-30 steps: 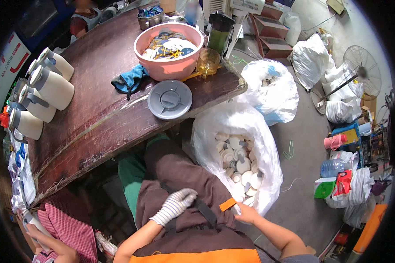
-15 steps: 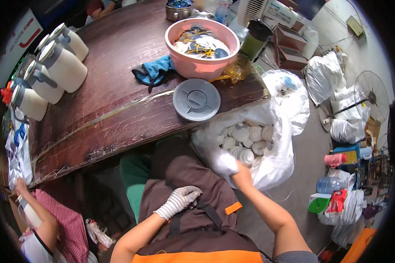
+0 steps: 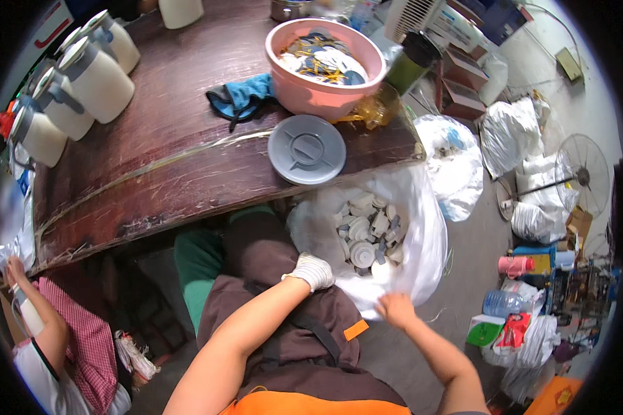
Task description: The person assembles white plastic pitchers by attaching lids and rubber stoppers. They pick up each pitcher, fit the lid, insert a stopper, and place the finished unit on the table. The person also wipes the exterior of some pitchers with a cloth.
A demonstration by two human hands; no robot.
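A translucent white plastic bag [image 3: 422, 238] stands wide at the table's front edge, holding many loose white and grey round plastic parts [image 3: 362, 254]. My left hand [image 3: 311, 272], in a white striped knit glove, is closed on the bag's near left rim. On the near right rim my bare right hand [image 3: 396, 309] has its fingers bent over the plastic; it is slightly blurred. Just beyond the bag, a round grey lid [image 3: 307, 149] lies on the dark red wooden table [image 3: 166, 138].
A pink basin [image 3: 325, 97] of white, dark and yellow pieces stands behind the lid, beside a blue cloth [image 3: 246, 97]. White jugs [image 3: 95, 79] line the left. Another person's arm [image 3: 45, 311] is at lower left. A fan [image 3: 581, 176] and filled bags stand right.
My left hand has moved from my lap up to the bag's rim. The right hand, a white blur before, now shows bare nearer me. The bag gapes wider and its parts have shifted.
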